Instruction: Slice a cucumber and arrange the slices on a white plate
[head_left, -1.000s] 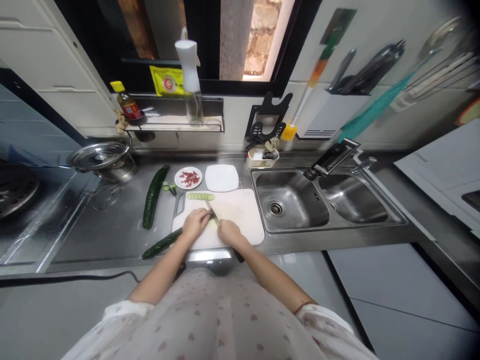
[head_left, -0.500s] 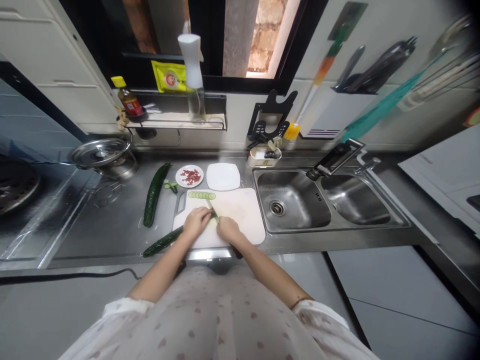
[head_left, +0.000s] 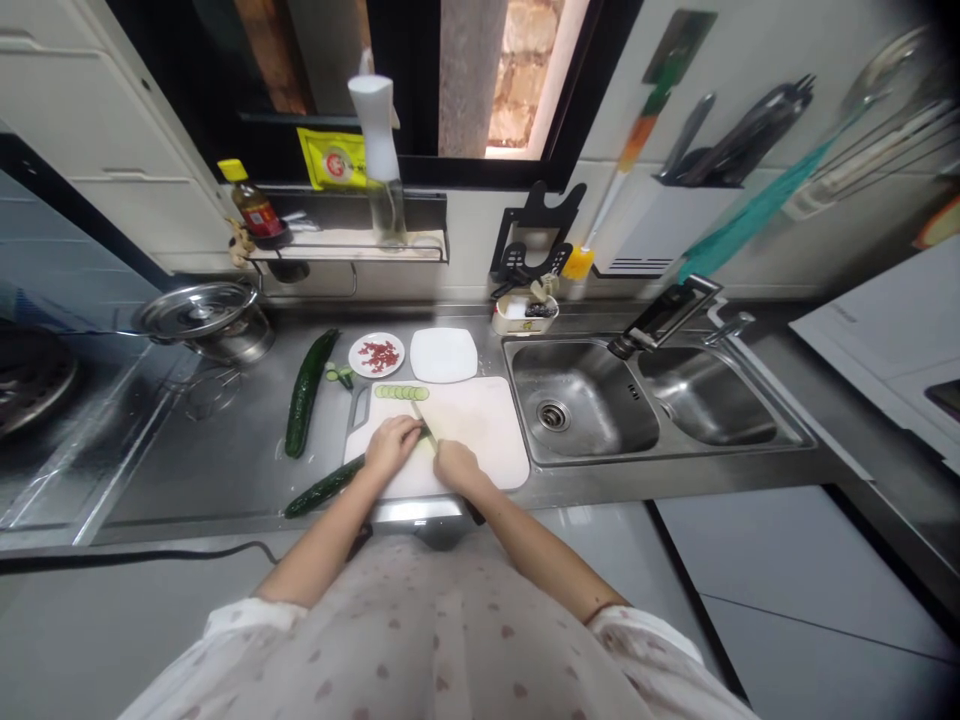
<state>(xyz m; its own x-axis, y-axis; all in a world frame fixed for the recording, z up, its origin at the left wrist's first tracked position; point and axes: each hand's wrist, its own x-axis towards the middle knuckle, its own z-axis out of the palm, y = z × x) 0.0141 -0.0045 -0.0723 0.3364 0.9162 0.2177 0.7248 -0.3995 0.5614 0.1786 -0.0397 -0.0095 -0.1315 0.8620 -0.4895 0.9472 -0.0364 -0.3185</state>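
Observation:
On the white cutting board [head_left: 491,440], my left hand [head_left: 393,444] is closed on a dark green cucumber [head_left: 324,490], whose uncut length sticks out past the board's left edge. My right hand [head_left: 456,466] grips a knife [head_left: 427,428] by its handle. The blade points away from me and lies against the cucumber's cut end, close to my left fingertips. Part of the cucumber is hidden under my left hand. A row of overlapping cucumber slices [head_left: 402,393] lies along the board's far edge.
Left of the board lie a whole cucumber [head_left: 310,392] and small cucumber ends [head_left: 340,375]. Behind it stand a small plate [head_left: 360,367] of chopped red pieces and a white square plate [head_left: 443,355]. The double sink [head_left: 585,400] is on the right, a lidded pot [head_left: 232,335] on the left.
The view has shifted slightly. Both hands keep their places, with the knife still at the cucumber; the row of slices looks the same.

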